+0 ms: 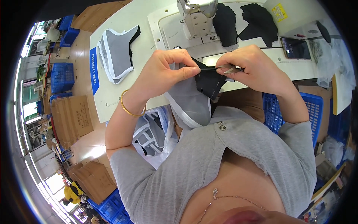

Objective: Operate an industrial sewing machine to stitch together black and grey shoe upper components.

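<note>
My left hand [169, 71] pinches the upper edge of a fabric piece [194, 100] made of grey mesh with white trim and a black panel. It hangs in front of my chest, above my lap. My right hand [253, 67] grips small metal thread snips [232, 68], their tips lying against the black edge of the piece right next to my left fingertips. A gold bangle circles my left wrist. The sewing machine head [197, 16] stands just beyond both hands.
Stacked grey-and-white fabric pieces [117, 52] lie on the white sewing table [123, 22] at the left. Black cut pieces [257, 20] and a phone [295, 47] lie at the right. A plastic bag of pieces [153, 130] sits at my left, blue crates [276, 112] at my right, cardboard boxes [72, 117] on the floor.
</note>
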### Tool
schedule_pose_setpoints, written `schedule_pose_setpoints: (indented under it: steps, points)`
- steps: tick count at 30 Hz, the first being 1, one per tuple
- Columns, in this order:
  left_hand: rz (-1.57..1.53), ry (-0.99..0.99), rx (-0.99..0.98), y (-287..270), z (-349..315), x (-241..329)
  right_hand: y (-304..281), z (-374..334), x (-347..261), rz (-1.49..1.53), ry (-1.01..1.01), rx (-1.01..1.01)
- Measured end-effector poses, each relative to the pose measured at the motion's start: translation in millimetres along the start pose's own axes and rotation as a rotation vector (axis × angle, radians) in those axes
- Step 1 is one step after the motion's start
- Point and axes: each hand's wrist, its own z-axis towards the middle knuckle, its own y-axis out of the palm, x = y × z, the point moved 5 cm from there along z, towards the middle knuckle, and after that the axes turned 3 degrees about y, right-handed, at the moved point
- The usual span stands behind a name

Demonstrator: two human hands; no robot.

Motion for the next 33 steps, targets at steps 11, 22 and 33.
schedule_pose_setpoints:
  steps: [11,22,33]
  points:
    - [0.175,0.055,0.016,-5,4,15,-4,6,2,-0.041,-0.017,-0.04]
    - [0.355,0.083,-0.098,-69,60,42,20,27,11,0.815,0.301,0.354]
    - [0.867,0.22,-0.23,-94,95,25,1,54,14,0.948,0.332,0.556]
